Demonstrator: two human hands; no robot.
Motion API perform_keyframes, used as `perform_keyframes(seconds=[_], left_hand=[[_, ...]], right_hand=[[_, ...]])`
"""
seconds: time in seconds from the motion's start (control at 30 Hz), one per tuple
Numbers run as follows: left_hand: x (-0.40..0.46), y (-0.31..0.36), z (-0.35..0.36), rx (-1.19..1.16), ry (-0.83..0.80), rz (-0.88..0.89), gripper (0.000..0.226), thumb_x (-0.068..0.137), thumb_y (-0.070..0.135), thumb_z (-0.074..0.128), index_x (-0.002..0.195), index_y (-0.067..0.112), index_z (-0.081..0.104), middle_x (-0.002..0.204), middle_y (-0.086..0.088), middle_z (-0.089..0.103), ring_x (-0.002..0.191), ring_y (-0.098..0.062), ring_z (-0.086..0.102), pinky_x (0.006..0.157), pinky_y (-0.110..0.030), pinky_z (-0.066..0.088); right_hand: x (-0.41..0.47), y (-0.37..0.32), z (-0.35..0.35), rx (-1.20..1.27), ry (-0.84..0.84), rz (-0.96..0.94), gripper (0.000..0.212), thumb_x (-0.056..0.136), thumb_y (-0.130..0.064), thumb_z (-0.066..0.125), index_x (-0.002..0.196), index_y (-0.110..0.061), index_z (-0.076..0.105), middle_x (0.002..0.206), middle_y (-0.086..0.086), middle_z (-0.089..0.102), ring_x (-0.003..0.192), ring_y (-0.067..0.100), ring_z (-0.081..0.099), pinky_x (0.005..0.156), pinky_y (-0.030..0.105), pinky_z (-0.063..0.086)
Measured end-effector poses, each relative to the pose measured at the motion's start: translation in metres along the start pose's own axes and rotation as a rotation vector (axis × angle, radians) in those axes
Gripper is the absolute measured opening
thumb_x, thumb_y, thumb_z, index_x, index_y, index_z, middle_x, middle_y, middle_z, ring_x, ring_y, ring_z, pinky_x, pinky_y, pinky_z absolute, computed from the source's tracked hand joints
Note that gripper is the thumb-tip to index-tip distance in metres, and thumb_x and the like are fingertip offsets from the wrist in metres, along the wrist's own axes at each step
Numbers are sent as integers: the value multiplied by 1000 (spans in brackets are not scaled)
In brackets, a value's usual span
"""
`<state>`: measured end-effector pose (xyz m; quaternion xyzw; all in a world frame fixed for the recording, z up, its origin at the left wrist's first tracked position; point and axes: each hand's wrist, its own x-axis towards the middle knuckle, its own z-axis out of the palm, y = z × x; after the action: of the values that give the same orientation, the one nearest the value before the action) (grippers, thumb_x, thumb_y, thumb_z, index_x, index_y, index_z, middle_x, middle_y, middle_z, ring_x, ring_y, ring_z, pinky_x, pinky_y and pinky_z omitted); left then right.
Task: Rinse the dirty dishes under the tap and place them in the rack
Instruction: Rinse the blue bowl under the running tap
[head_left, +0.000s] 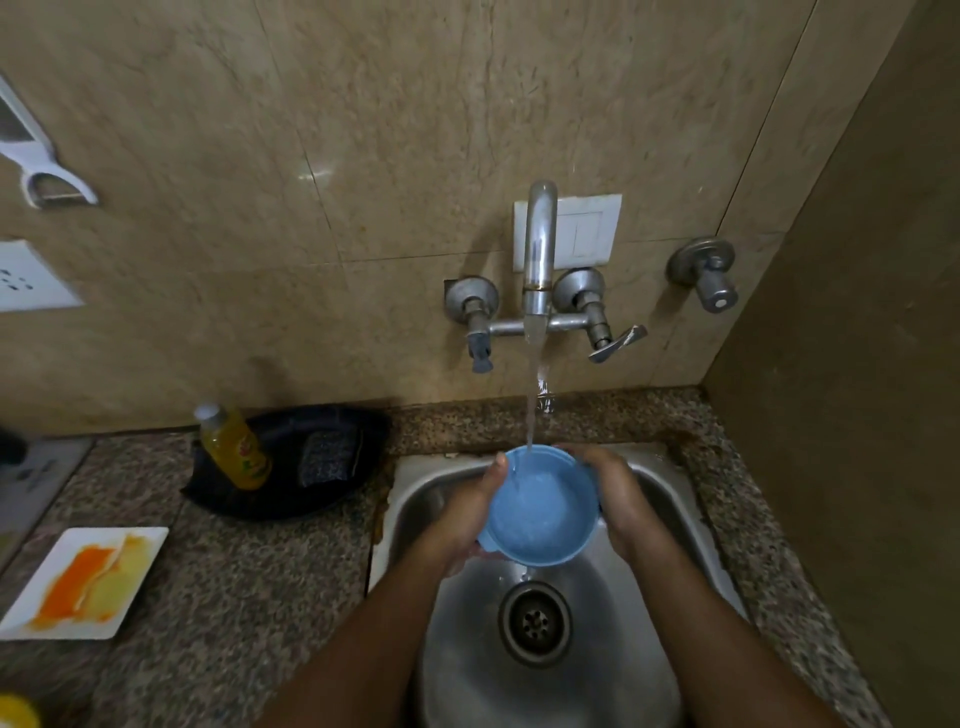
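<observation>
Yellow object (15, 712) cut by bottom-left corner; white wall fixture (31, 140) cropped at left edge; bottle (236, 448) label unreadable

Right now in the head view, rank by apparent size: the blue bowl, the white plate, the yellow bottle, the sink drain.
1. White plate, largest
2. Blue bowl
3. Yellow bottle and sink drain look too alike to rank; the drain also lies nearer the camera.

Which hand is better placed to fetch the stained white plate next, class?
Probably the left hand: the white plate lies on the counter to its side, while the right hand could keep holding the blue bowl.
</observation>
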<state>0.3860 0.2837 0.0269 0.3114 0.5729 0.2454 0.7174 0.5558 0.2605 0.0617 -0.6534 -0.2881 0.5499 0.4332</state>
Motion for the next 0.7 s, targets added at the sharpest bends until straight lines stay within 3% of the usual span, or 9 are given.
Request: perform_keyframes(seconds=[0.07,0.13,0.23,0.33,0.4,0.53,0.63,0.7], left_hand=[[-2,4,12,-12,50,18,53,87,70,47,113,27,64,109,-8,71,99,-30,69,83,-58,57],[-6,8,25,-8,49,6,47,91,66,45,106,25,62,108,-8,70,97,-31,69,84,-57,56],[-12,14,34,-33,93,20,49,91,65,45,112,23,59,115,-10,67,89,-29,69,71,-51,60],[-10,13,31,51,120,51,53,91,67,45,113,22,62,113,-10,70,94,-30,70,72,-48,60],[-14,14,25,46,158,107,55,89,70,44,113,24,64,110,-10,71,99,-31,69,77,-49,60],[-12,14,5,207,209,290,76,66,84,49,115,29,68,106,0,75,97,-21,72,91,-49,56],[-28,19,-3,287,214,418,61,76,78,47,116,35,65,109,6,72,99,-13,69,92,-43,55],[-36,22,-9,373,257,504,46,89,68,46,118,36,62,109,8,70,96,-8,66,84,-34,54]], right_hand=[[3,-10,-5,118,82,-10,27,95,-34,51,91,-19,73,88,4,73,78,20,65,70,33,49],[10,-22,-7,224,163,-84,23,95,-31,50,98,-20,70,105,9,71,91,22,64,76,36,49],[19,-42,-11,205,191,-234,20,100,-25,48,106,-16,65,114,16,68,101,30,64,87,45,50],[27,-61,-10,37,127,-314,15,98,-36,53,102,-26,64,109,7,70,96,24,67,85,42,52],[32,-70,-4,-54,109,-309,24,95,-44,56,105,-25,65,105,0,71,92,18,69,82,39,54],[38,-79,4,-234,342,-392,28,94,-44,56,93,-18,66,79,-3,69,76,18,67,64,31,50],[30,-80,6,-624,534,-540,17,96,-36,53,105,-24,59,79,-9,57,73,16,54,60,27,35],[25,-84,4,-698,574,-605,18,97,-30,53,113,-23,57,85,-7,53,76,15,51,62,27,33]])
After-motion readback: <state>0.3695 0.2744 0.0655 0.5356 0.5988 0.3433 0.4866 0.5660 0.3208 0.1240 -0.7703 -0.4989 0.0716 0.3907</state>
